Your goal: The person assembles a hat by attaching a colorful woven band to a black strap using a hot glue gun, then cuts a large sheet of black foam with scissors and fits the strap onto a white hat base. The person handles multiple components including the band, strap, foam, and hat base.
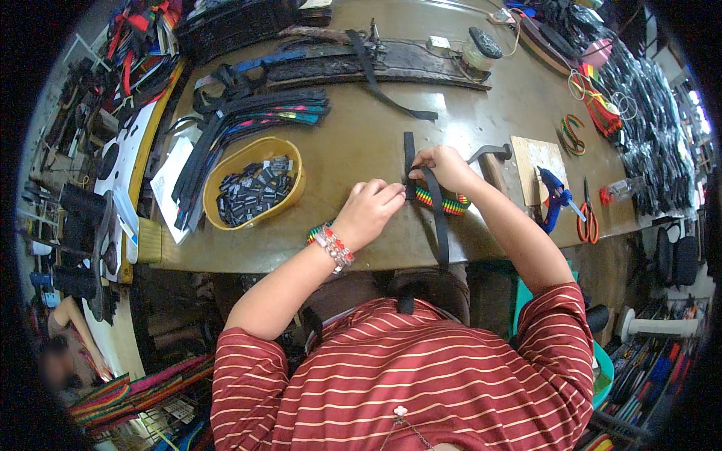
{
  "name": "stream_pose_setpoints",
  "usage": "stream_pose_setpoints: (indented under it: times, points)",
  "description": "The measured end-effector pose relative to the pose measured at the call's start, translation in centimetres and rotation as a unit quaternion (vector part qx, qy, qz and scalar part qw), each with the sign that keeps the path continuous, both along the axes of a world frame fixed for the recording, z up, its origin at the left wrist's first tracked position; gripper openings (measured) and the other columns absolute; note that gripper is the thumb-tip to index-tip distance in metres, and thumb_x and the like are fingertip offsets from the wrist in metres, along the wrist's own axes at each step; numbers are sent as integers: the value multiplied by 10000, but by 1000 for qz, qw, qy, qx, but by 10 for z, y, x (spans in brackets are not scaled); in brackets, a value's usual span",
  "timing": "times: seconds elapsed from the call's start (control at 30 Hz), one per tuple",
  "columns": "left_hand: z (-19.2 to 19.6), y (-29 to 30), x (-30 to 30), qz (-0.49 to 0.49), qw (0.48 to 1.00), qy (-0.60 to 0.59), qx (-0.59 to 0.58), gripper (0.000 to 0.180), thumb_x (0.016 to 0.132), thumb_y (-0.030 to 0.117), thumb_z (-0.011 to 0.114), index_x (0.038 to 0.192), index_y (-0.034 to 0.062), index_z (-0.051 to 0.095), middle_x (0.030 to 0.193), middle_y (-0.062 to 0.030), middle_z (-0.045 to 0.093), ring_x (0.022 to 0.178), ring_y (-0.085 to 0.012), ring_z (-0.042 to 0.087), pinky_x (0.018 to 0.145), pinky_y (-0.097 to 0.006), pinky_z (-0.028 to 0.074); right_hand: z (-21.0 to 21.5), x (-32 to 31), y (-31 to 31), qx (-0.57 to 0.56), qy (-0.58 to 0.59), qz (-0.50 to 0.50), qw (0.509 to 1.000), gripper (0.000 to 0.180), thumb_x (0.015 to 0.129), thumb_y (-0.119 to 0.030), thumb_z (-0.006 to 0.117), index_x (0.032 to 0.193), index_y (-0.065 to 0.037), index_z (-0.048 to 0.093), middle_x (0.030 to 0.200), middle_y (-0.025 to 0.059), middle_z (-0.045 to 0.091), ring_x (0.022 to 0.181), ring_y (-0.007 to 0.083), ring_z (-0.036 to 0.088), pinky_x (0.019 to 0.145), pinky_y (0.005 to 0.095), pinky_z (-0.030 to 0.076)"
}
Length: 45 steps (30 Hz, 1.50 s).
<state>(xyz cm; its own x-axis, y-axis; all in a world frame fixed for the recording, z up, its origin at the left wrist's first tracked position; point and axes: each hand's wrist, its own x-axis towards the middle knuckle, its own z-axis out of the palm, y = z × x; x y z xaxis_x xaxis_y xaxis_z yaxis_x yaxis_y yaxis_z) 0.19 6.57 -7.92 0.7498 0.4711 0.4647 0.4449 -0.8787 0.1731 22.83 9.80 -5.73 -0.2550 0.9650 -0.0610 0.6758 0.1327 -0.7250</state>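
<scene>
Both my hands work on a black webbing strap (441,233) above the table's near part. My right hand (445,168) pinches it close to a bend, and one length hangs toward the table's edge while another piece points away from me. My left hand (368,212) has its fingertips pressed together on the black strap beside the right fingers. Under the strap lies a striped band (454,204) in red, yellow, green and black. More of such banding shows beside my left wrist, which wears beaded bracelets (333,248). The exact grip point is hidden by my fingers.
A yellow tub (297,188) of small black labels stands left, beside a stack of dark straps (263,113). Rightward lie a hammer (492,154), a board (532,154), a blue glue gun (555,197) and orange-handled scissors (588,222). Another person (75,346) is at lower left.
</scene>
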Motion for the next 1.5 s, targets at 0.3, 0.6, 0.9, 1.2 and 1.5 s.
stream_pose_setpoints:
  times: [0.3,0.6,0.9,1.2,1.5]
  points:
    - [-1,5,2,-35,998,56,24,291,803,119,512,1089,91,563,1234,-26,557,1033,-216,529,847,-373,432,18,-7,30,47,-237,15,970,139,738,-109,668,831,-6,658,777,174,657,715,320,642,661,386,508]
    - [25,-38,0,84,993,83,-12,523,883,432,505,1379,292,416,1500,-161,243,1356,-378,271,1056,-586,237,-1,56,-111,104,-417,-340,836,478,874,-259,582,1340,-254,474,945,144,558,937,322,569,746,452,463]
    - [15,-76,14,162,964,147,-150,759,723,760,485,1392,426,355,1490,-305,79,1373,-502,44,1018,-705,68,47,-38,-159,310,-22,-106,945,539,902,-57,493,1412,-196,389,913,169,662,802,278,658,727,349,497]
    - [8,-78,15,170,970,110,-134,749,708,757,509,1366,416,406,1483,-321,70,1379,-496,25,1015,-711,47,44,-43,-149,225,18,-120,967,499,941,-177,481,1412,-277,354,1031,273,606,872,443,602,716,486,493]
    - [12,-98,11,-1,994,14,-107,278,788,292,621,978,93,583,1120,-101,510,1072,-289,472,861,-426,421,29,57,-79,203,-175,-326,907,395,879,-212,608,1271,-220,561,884,158,640,812,281,626,703,384,496]
